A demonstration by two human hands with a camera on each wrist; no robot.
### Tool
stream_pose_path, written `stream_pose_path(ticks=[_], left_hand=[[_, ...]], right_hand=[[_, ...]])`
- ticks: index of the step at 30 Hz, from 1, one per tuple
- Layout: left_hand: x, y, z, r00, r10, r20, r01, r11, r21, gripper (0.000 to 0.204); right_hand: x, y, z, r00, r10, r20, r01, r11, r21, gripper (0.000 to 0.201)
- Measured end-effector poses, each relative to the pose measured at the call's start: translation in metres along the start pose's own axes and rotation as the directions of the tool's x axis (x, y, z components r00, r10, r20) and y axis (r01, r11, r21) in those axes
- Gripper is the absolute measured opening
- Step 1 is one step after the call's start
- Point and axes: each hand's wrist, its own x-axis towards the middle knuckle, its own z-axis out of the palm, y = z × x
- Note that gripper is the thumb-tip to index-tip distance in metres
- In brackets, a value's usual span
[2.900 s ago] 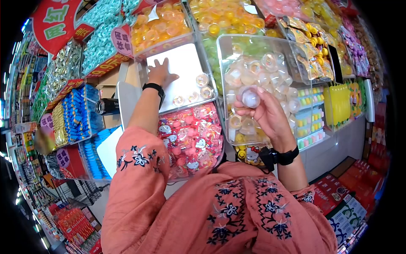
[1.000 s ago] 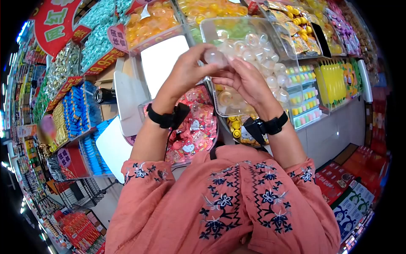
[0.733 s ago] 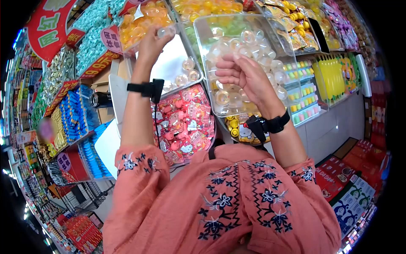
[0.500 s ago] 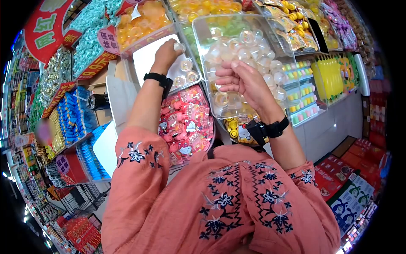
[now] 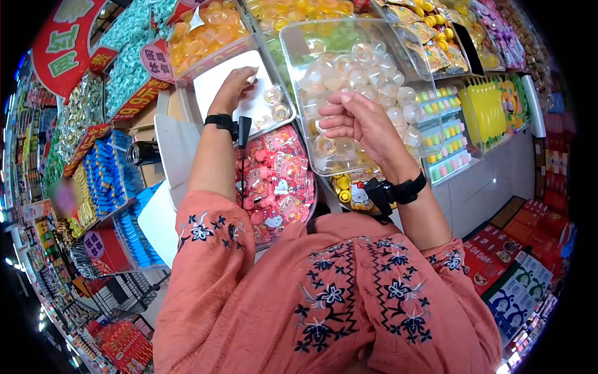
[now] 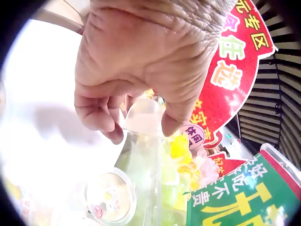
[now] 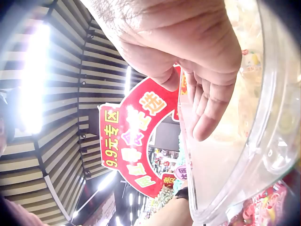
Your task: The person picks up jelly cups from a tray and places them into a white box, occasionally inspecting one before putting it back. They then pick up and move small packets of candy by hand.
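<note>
My left hand (image 5: 233, 90) is over a white-bottomed clear bin (image 5: 208, 93). In the left wrist view it pinches a clear, pale jelly cup (image 6: 145, 117) between thumb and fingers. Several jelly cups, one with a printed lid (image 6: 111, 196), lie along the bin's right side. My right hand (image 5: 358, 119) is held above a clear plastic box (image 5: 299, 53) full of translucent jelly cups (image 5: 361, 53). Its fingers are loosely bent and hold nothing; in the right wrist view the box wall (image 7: 277, 108) runs beside them.
Pink candy packets (image 5: 280, 181) lie in a bin in front of the white-bottomed one. Orange jelly cups (image 5: 208, 28) fill the bin behind it. A dark bottle (image 5: 142, 151) stands to the left, and pastel sweets (image 5: 445, 134) sit at right.
A jelly cup, first in my right hand, passed to my left hand. My left hand then swung left and came down over the white-bottomed bin. The right hand stayed above the box.
</note>
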Motion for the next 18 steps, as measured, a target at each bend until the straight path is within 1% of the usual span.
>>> stream_pose_path(ticks=[3,6,10,13,16,18], left_hand=[[-0.017,0.022,0.009,0.99,-0.137,-0.024,0.137,0.991,-0.004,0.048],[-0.003,0.017,0.005,0.974,-0.226,0.033,0.217,0.962,0.165,0.052],[0.015,0.004,0.006,0.985,-0.154,0.074,0.108,0.897,0.429,0.062],[0.021,-0.003,0.008,0.996,-0.092,-0.001,0.078,0.835,0.544,0.064],[0.021,0.006,0.018,0.99,-0.01,-0.14,0.091,0.805,0.587,0.069],[0.008,0.013,0.025,0.993,0.033,-0.11,0.042,0.791,0.61,0.073]], right_hand=[[0.0,0.0,0.0,1.0,-0.005,0.004,0.005,1.0,-0.002,0.04],[0.0,0.0,0.001,1.0,-0.002,0.004,0.002,1.0,-0.009,0.039],[0.002,0.004,-0.001,1.0,0.002,0.011,-0.001,1.0,-0.014,0.037],[0.003,0.004,-0.003,1.0,0.014,0.002,-0.014,1.0,-0.009,0.035],[0.002,0.004,-0.004,1.0,0.018,-0.011,-0.018,1.0,-0.005,0.034],[0.002,0.006,-0.006,1.0,0.013,-0.009,-0.013,1.0,-0.002,0.033]])
